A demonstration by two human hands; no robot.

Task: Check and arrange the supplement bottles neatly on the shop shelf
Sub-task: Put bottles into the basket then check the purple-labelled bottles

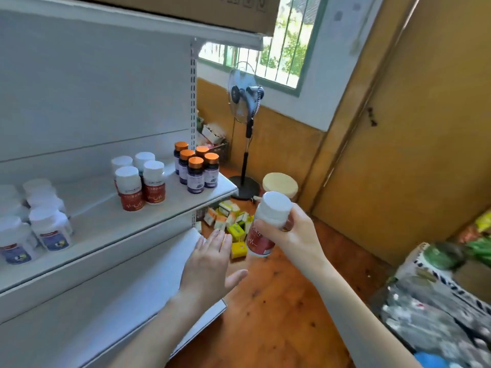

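Note:
My right hand (292, 235) grips a white-capped bottle with a red label (268, 221), held upright in the air to the right of the shelf's end. My left hand (210, 264) hovers with straight, spread fingers just below and left of it, holding nothing. On the white shelf (111, 229) stand three groups: red-label white-capped bottles (140, 181) in the middle, dark bottles with orange caps (196, 168) at the right end, and white bottles with blue labels (34, 224) at the left.
A lower shelf (106, 301) juts out under my left arm. Small yellow and white boxes (231, 221) lie on the wooden floor beyond the shelf, beside a standing fan (245, 102). A cardboard box (212, 11) sits on top. Cluttered goods (438, 301) fill the right.

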